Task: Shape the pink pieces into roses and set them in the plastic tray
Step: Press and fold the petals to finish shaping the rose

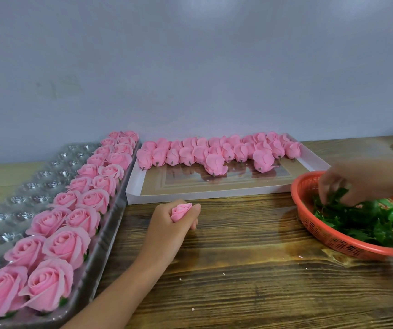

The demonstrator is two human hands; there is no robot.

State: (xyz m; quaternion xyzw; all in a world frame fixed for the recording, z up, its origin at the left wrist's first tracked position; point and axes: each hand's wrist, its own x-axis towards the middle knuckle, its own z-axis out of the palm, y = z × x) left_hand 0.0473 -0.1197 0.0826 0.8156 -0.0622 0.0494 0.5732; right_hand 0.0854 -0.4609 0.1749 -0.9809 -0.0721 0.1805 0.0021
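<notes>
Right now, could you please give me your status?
Left hand grips pink bud. Right hand in green leaves, red basket, blurred. Tray part filled, nothing blocking it.

Small pink rosebud: upright, gripped in left hand. Finished pink roses: open, face up, two columns along right side of clear plastic tray. Unshaped pink pieces: on their sides, rowed in white box.

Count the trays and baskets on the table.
3. The plastic tray lies at the left, the white cardboard tray at the back middle, the red basket at the right. More may lie outside the frame.
</notes>
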